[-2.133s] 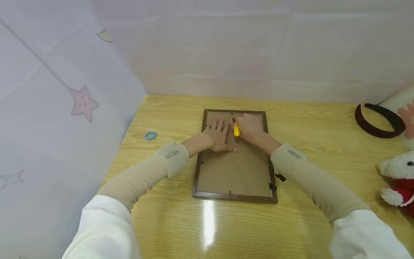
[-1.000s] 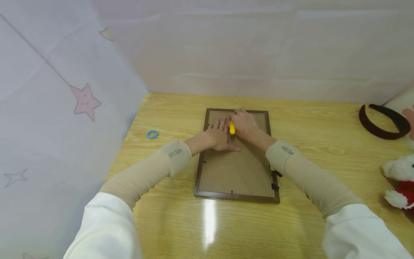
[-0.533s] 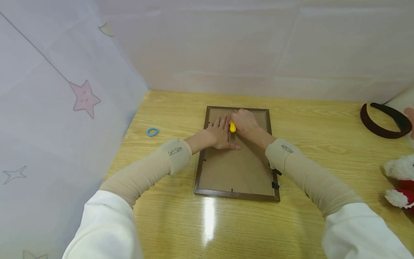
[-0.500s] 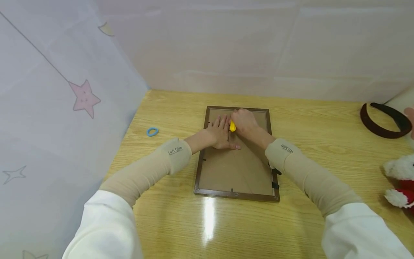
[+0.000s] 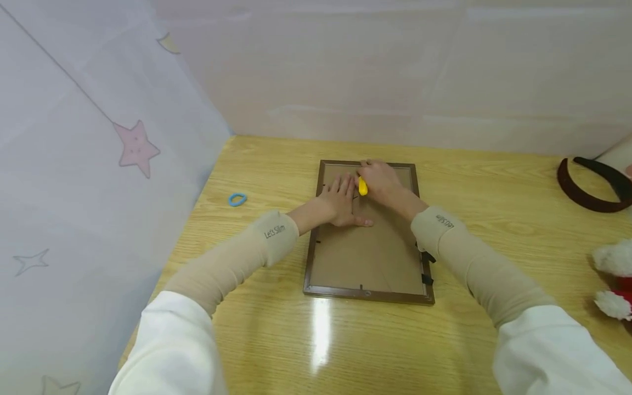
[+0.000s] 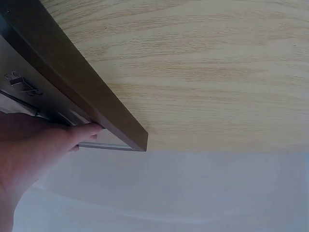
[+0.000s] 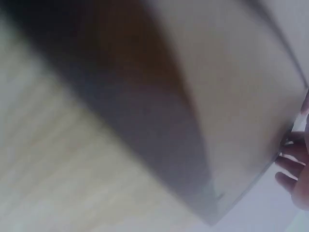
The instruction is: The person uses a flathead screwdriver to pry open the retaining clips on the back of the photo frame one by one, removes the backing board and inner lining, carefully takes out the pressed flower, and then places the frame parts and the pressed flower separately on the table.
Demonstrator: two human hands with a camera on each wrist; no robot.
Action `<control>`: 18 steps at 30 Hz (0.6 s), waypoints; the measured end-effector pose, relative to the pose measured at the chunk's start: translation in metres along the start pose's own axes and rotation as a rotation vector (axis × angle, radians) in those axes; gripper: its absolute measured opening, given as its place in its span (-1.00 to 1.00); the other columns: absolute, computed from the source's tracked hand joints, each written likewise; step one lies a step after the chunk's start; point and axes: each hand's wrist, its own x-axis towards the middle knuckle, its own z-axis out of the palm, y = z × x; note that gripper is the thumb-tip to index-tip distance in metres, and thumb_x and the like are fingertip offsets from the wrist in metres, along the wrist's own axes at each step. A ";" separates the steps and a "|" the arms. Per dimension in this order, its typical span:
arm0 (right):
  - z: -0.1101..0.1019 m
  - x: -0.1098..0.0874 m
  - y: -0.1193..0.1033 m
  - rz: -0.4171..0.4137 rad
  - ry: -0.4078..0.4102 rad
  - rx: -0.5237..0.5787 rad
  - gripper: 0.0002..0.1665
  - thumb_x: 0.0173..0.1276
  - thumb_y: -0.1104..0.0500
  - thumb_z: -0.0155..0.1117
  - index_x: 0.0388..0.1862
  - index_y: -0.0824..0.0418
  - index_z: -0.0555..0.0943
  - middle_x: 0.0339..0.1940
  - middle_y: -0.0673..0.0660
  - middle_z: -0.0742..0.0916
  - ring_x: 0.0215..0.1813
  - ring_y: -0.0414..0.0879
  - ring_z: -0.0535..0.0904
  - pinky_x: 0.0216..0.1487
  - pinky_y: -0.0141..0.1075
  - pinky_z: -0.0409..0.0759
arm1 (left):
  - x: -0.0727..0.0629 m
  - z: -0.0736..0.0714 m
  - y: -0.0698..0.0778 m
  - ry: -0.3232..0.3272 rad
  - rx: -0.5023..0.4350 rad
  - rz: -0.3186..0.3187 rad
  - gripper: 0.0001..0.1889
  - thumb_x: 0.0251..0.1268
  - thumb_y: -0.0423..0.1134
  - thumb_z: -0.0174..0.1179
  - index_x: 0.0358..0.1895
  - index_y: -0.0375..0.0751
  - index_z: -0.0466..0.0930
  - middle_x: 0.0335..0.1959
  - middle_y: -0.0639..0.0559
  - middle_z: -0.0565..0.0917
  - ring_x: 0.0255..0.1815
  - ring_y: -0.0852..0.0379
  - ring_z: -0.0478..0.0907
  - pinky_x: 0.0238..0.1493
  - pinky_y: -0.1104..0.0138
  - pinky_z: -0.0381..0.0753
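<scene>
A brown picture frame (image 5: pixel 326 290) lies back up on the table, its beige backing board (image 5: pixel 370 252) showing. My left hand (image 5: pixel 340 203) rests flat on the upper left of the board, fingers spread. Close beside it, my right hand (image 5: pixel 381 178) grips a small yellow-handled tool (image 5: pixel 362 186) near the frame's far edge; the tool's tip is hidden. In the left wrist view, the left hand (image 6: pixel 38 140) reaches over the frame's edge (image 6: pixel 91 82). Curled fingers of the right hand (image 7: pixel 294 164) show at the far rim in the right wrist view, tool unseen.
A blue ring-shaped band (image 5: pixel 237 199) lies left on the wooden table (image 5: pixel 266 329). At the right are a dark headband (image 5: pixel 587 197) and a white-and-red plush toy (image 5: pixel 614 274). Black tabs (image 5: pixel 427 280) stick out at the frame's right side. Pale wall sheets stand behind and left.
My right hand, with the yellow-handled tool, has moved slightly toward the frame's far edge. The left hand stays flat on the board. The head view has shifted a little.
</scene>
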 end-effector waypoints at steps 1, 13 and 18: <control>0.000 0.000 0.002 -0.011 -0.011 -0.008 -0.58 0.54 0.06 0.05 0.07 0.38 0.60 0.26 0.37 0.55 0.33 0.25 0.41 0.34 0.05 0.32 | 0.000 0.000 0.000 0.000 -0.002 0.001 0.22 0.16 0.62 -0.35 0.51 -0.34 -0.52 0.54 -0.25 -0.48 0.54 -0.22 -0.48 0.47 -0.06 -0.14; 0.001 -0.001 0.010 -0.043 -0.081 -0.008 -0.25 0.60 -0.08 -0.17 0.43 0.53 0.12 0.44 0.49 0.27 0.46 0.30 0.19 0.47 0.02 0.06 | 0.002 -0.002 -0.001 -0.003 -0.013 -0.005 0.23 0.15 0.62 -0.33 0.52 -0.34 -0.50 0.54 -0.24 -0.50 0.55 -0.21 -0.48 0.48 -0.06 -0.16; 0.004 0.004 0.007 -0.029 -0.104 -0.025 -0.26 0.60 -0.04 -0.18 0.41 0.57 0.18 0.37 0.50 0.37 0.42 0.31 0.23 0.46 0.05 0.05 | 0.004 0.002 -0.001 -0.016 -0.012 -0.013 0.26 0.10 0.65 -0.34 0.51 -0.31 -0.56 0.54 -0.23 -0.53 0.54 -0.21 -0.52 0.47 -0.08 -0.16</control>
